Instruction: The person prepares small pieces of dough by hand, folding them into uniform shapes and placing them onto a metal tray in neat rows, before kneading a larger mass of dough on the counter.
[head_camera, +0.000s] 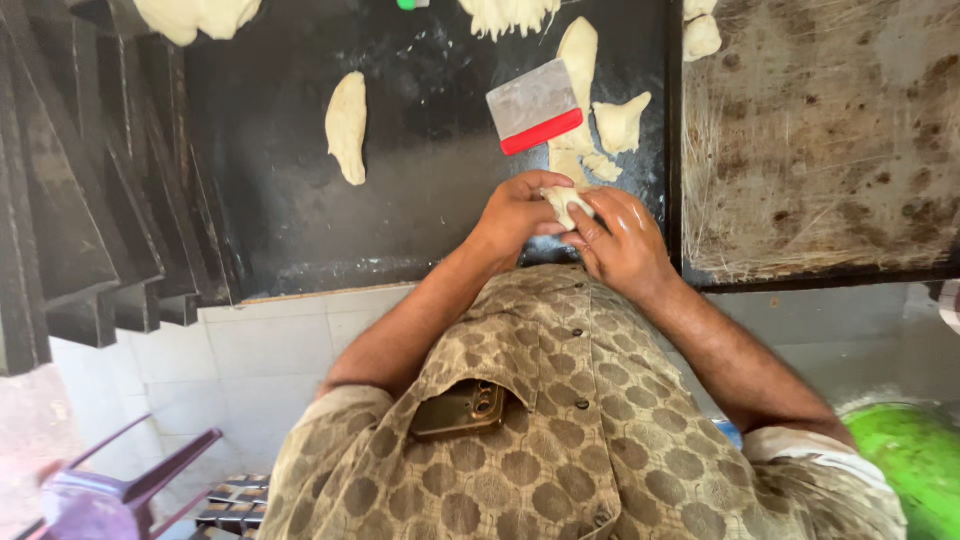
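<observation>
Your left hand (515, 215) and right hand (622, 240) meet over the near edge of the dark surface (430, 180), and between them you hold a small dough piece (566, 203). Your left fingers curl over its left side and top, closed around it; your right fingers (590, 228) press in from the right and below, also closed on it. Only a pale patch of the dough shows between the two hands, lifted just above the surface edge, close to your chest.

Just beyond your hands lies a scraper (534, 106) with a grey blade and a red edge, tilted, resting on a long strip of dough (579, 60) that runs away from you. To the right of that strip sits a torn chunk (620, 122), with smaller scraps (600, 166) just beside your hands. Well to the left lies a shaped oval of dough (347, 127), apart from everything else. More dough shows at the far edge, cut off by the frame.

On the right a worn metal tray (820, 140) butts against the surface, with two small dough bits (700, 32) at its far left corner. On the left, dark stacked trays (90, 200) lean in a row. A phone (462, 408) sits in your shirt pocket, a purple chair (110, 485) stands low on the left, and a green tub (910, 460) on the right.
</observation>
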